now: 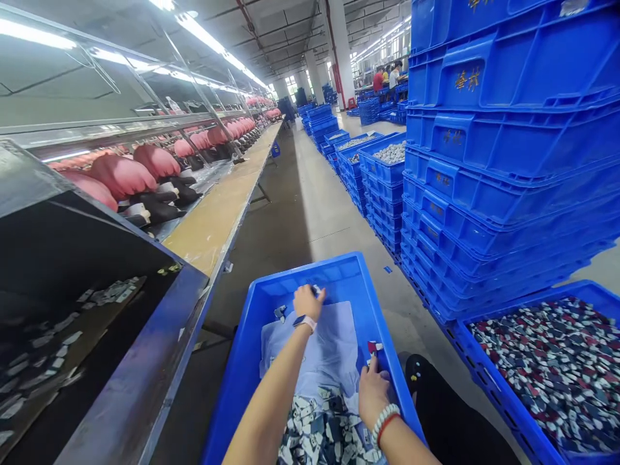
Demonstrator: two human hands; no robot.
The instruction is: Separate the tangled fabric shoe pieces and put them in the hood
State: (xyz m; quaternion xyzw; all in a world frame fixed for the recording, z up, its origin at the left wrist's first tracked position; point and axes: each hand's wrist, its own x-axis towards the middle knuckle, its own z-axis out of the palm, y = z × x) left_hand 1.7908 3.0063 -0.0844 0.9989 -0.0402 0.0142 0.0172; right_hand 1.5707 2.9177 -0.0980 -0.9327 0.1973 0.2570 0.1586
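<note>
A blue plastic crate stands in front of me, with a crumpled pale-blue sheet inside and a pile of small white and dark-blue pieces at its near end. Toward the far end, my left hand is closed around a small dark-and-white piece, mostly hidden by the fingers. A similar dark piece lies to its left. Along the right wall, my right hand has its fingertips closed on a small whitish piece. Just beyond is a red-and-white piece.
Tall stacked blue crates rise on the right, beside another crate of small dark, red and white pieces. A long workbench runs along the left, with pink-covered forms. A dark-lined bin is nearest. Several people are far off.
</note>
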